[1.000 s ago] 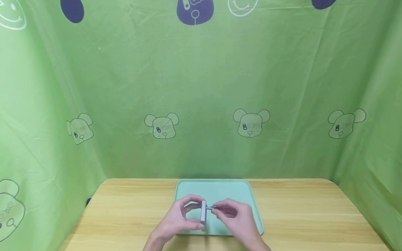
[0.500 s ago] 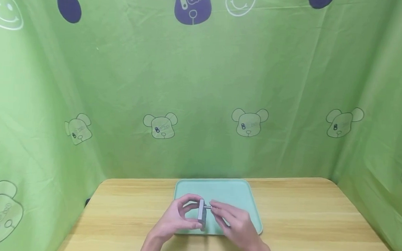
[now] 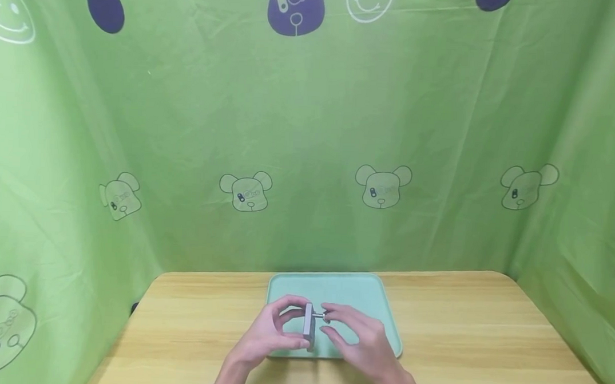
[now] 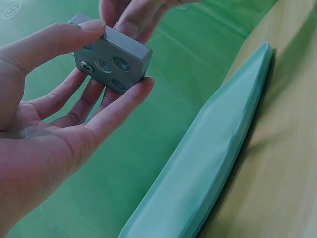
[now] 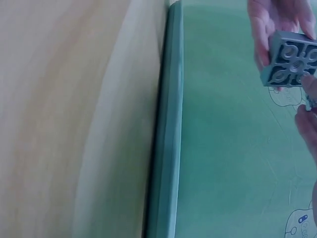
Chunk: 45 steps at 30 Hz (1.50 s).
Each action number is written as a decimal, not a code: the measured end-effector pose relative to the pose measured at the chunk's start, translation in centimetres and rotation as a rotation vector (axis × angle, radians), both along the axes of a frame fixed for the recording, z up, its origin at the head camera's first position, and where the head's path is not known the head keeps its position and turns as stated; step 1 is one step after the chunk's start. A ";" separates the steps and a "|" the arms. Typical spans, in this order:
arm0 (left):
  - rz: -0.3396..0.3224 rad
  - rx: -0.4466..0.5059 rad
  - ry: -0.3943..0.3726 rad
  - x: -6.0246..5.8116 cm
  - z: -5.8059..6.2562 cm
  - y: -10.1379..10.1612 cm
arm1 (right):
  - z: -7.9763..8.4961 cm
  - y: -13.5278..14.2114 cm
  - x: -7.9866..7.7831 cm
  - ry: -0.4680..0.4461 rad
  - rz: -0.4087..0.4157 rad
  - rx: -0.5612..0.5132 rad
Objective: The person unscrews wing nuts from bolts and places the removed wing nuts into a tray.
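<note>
My left hand [image 3: 265,332] grips a grey block [image 3: 308,322] by its edges, thumb on one side and fingertips on the other. In the left wrist view the block [image 4: 126,47] shows a smooth face with several round holes. Its ribbed face with ringed holes, on the block [image 5: 285,64], is seen in the right wrist view. A silvery bolt [image 3: 318,315] sticks out of the block toward my right hand [image 3: 365,339]. The right fingers are around the bolt's head, the thumb a little lower. In the right wrist view the bolt [image 5: 310,104] is partly hidden by fingers.
Below the hands lies a pale green tray [image 3: 329,282] with a low rim, on a light wooden table [image 3: 466,330]. Green printed cloth [image 3: 310,129] encloses the table at the back and on both sides.
The left hand and block have shifted slightly left. The right fingers moved around the bolt's head and have now loosened somewhat, so more of the head shows.
</note>
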State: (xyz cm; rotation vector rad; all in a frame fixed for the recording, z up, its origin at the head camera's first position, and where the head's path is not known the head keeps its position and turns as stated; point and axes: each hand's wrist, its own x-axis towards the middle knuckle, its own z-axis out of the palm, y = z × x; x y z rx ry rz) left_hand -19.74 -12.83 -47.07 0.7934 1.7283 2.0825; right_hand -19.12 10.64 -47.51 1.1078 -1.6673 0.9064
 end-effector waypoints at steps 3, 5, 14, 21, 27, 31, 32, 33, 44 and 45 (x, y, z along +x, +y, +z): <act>0.008 -0.004 0.000 0.0 0.0 0.1 | -0.1 0.1 0.3 -0.171 0.028 -0.068; 0.014 -0.006 0.003 -0.1 -0.1 0.2 | 0.1 0.2 0.5 -0.331 0.050 -0.130; 0.057 -0.061 0.060 -0.1 -0.1 0.5 | 1.4 0.8 1.1 -1.265 0.164 -0.514; 0.059 -0.087 0.114 0.0 -0.1 0.7 | 1.5 1.2 1.1 -1.508 0.287 -0.422; 0.032 -0.105 0.146 0.0 -0.2 0.9 | 1.2 1.2 1.1 -1.582 0.351 -0.416; 0.030 -0.109 0.150 0.1 -0.2 0.9 | 1.1 1.3 1.1 -1.589 0.348 -0.421; 0.031 -0.110 0.150 0.1 -0.2 0.9 | 1.0 1.3 1.1 -1.591 0.348 -0.423; 0.032 -0.112 0.149 0.1 -0.2 0.9 | 1.0 1.3 1.1 -1.592 0.348 -0.426; 0.043 -0.096 0.089 0.0 -0.3 0.9 | 1.4 0.9 1.2 -1.409 0.246 -0.372; 0.045 -0.093 0.081 -0.1 -0.4 0.9 | 1.4 0.9 1.3 -1.385 0.237 -0.365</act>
